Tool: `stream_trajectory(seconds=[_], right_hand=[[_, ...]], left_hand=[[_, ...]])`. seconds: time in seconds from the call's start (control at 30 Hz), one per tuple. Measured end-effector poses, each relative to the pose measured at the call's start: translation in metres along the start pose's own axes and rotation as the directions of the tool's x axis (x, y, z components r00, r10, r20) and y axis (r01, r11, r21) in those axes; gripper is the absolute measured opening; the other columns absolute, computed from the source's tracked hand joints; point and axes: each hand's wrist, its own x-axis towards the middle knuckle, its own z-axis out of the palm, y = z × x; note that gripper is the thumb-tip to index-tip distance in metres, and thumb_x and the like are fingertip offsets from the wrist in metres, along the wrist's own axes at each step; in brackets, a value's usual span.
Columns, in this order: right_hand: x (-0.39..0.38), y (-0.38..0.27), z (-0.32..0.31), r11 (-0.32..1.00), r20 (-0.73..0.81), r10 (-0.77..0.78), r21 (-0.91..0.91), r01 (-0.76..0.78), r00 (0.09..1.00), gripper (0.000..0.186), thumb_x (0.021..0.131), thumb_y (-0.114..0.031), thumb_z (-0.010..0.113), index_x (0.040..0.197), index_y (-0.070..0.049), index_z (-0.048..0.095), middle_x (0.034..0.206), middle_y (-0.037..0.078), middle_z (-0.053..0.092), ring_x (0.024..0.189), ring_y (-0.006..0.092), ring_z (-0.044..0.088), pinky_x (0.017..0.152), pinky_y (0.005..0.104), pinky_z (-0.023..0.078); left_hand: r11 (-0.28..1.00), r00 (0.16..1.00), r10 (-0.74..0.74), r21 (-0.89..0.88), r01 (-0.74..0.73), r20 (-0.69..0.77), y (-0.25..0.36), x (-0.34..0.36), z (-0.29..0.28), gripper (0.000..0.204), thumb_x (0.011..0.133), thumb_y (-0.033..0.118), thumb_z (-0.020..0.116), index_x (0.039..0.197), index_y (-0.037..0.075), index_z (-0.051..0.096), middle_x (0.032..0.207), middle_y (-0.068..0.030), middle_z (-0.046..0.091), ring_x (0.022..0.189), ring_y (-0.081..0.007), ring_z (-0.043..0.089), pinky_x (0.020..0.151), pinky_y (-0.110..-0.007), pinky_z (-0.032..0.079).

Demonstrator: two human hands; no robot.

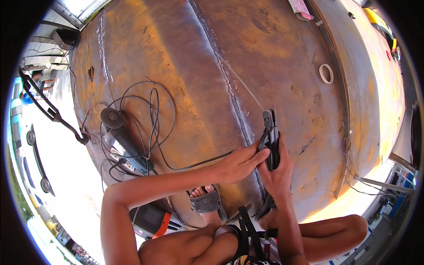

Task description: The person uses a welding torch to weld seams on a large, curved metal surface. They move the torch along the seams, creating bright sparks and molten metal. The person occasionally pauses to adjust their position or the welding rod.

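A black welding electrode holder (271,123) is gripped by my right hand (277,172), upright over the rusty steel sheet (291,88). A thin welding rod (245,83) runs from its jaw up and left across a long weld seam (216,55). My left hand (243,161) reaches across from the left, its fingers closed on the holder's side. A black cable stretches leftward from under my hands to loops beside an angle grinder (128,143).
A black-and-orange machine (152,220) sits left of my sandalled feet (205,198). A white ring (326,73) lies right of the seam, near a long metal strip (346,110). A turnbuckle-like fitting (55,112) is at left, with a partly visible person (40,84) and a car beyond.
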Motion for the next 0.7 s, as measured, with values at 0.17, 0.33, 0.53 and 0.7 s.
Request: stream_trajectory(seconds=[0.17,0.33,0.53,0.7], right_hand=[[0.004,0.002,0.000,1.000,-0.007,-0.001,-0.004,0.001,1.000,0.084,0.081,-0.014,0.078,0.151,0.011,0.039,0.114,0.028,0.069,0.102,0.0396,0.073,0.090,0.0409,0.056],[0.001,0.006,-0.001,1.000,-0.001,-0.002,0.008,0.002,1.000,0.083,0.081,-0.013,0.078,0.151,0.011,0.039,0.115,0.028,0.069,0.103,0.0392,0.073,0.090,0.0408,0.056],[-0.001,0.004,-0.004,1.000,-0.028,-0.013,0.015,0.013,1.000,0.081,0.083,-0.013,0.077,0.151,0.011,0.039,0.114,0.028,0.069,0.101,0.0382,0.073,0.089,0.0405,0.056],[0.004,0.000,-0.004,1.000,-0.027,-0.012,-0.010,0.012,1.000,0.082,0.083,-0.014,0.077,0.151,0.011,0.039,0.113,0.028,0.069,0.099,0.0376,0.074,0.087,0.0400,0.056]], left_hand=[[1.000,1.000,0.008,0.004,-0.008,0.008,-0.001,0.004,-0.003,0.058,0.115,0.044,0.038,0.149,-0.003,0.041,0.108,-0.0157,0.061,0.103,-0.0201,0.055,0.097,-0.037,0.045],[1.000,0.999,-0.004,0.012,0.004,0.040,0.000,0.004,-0.003,0.056,0.115,0.044,0.039,0.145,-0.003,0.043,0.103,-0.0132,0.059,0.099,-0.0190,0.053,0.094,-0.036,0.046],[1.000,0.999,-0.002,0.021,0.002,0.039,0.008,0.005,0.000,0.053,0.115,0.044,0.038,0.140,-0.002,0.047,0.100,-0.0099,0.058,0.097,-0.0177,0.052,0.091,-0.035,0.046],[0.999,0.999,0.034,0.008,-0.034,0.002,0.001,0.008,0.000,0.056,0.114,0.046,0.039,0.142,-0.002,0.047,0.103,-0.0099,0.060,0.098,-0.0171,0.053,0.094,-0.035,0.045]])
